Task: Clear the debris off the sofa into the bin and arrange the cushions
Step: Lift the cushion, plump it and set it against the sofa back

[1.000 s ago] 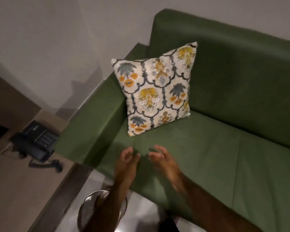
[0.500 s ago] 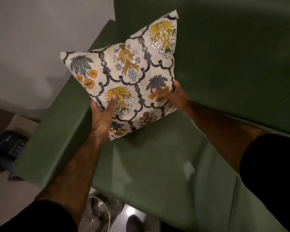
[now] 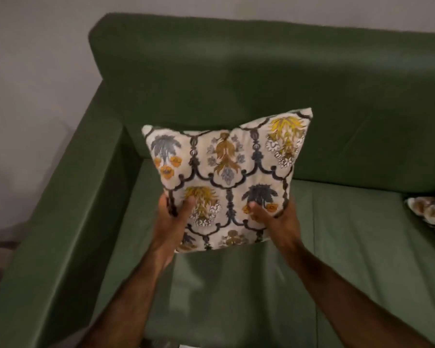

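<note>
The left hand (image 3: 172, 217) is clamped on the lower left edge of the patterned cushion (image 3: 226, 177), thumb pressed onto the front face and the fingers hidden behind it. The right hand (image 3: 278, 219) is closed the same way on the lower right edge. The cushion is held upright above the seat of the green sofa (image 3: 236, 285), in front of the backrest and near the left armrest (image 3: 68, 222); whether its bottom edge touches the seat cannot be told.

Only the lower corners are gripped, so the soft upper half could be expected to flop forward or sag if the hold is loosened before support is found. If it is released short of the backrest, it may topple face down onto the seat.

Open seat is available on both sides and in front. A second cushion (image 3: 430, 214) is seen at the right edge of the view, well apart. No debris is visible on the seat, and no bin is in view.
</note>
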